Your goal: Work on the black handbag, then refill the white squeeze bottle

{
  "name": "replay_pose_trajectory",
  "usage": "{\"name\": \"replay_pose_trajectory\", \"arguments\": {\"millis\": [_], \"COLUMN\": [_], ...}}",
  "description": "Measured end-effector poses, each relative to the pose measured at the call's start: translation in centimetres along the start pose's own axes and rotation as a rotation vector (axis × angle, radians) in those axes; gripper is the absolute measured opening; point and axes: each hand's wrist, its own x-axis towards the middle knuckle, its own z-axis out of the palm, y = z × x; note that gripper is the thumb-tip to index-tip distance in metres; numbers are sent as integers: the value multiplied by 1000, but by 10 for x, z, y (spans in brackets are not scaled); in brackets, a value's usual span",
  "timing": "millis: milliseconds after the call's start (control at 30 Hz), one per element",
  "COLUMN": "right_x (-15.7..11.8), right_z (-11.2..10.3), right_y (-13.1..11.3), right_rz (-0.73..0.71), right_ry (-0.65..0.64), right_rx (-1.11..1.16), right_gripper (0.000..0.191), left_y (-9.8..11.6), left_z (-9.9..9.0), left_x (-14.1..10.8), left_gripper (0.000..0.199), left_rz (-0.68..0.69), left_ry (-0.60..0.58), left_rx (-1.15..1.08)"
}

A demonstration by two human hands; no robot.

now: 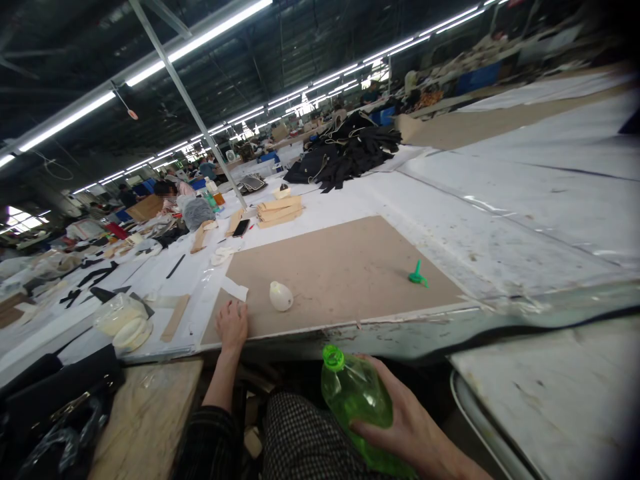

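My right hand (400,420) is wrapped round a green clear plastic bottle (357,397), held tilted in front of the table edge, its mouth uncapped. My left hand (233,323) rests with fingers apart on the near left part of a brown board (325,260), beside a small white strip (234,289). Just right of that hand lies a whitish, rounded, translucent object (281,297). A green nozzle cap (417,275) stands on the right part of the board.
A tub of pale paste (120,317) sits at the left. Behind the board are tan pieces (279,211), a phone (241,228) and a black fabric pile (345,153). A metal pole (187,100) rises behind. A person (173,193) is at the back left.
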Motion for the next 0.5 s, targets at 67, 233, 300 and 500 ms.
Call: {"name": "replay_pose_trajectory", "arguments": {"millis": [67, 233, 300, 500], "right_x": [1, 5, 6, 9], "right_z": [0, 0, -2, -22], "right_y": [5, 18, 19, 8], "right_rz": [0, -25, -36, -151], "right_ry": [22, 52, 46, 41], "right_rx": [-21, -83, -96, -284], "right_gripper": [77, 81, 85, 84], "left_y": [5, 28, 38, 62], "left_z": [7, 51, 69, 74], "left_x": [-5, -13, -12, -21], "left_gripper": [41, 86, 92, 72], "left_rz": [51, 68, 26, -48], "left_ry": [-42, -220, -225, -230], "left_rx": [-13, -108, -135, -237]}}
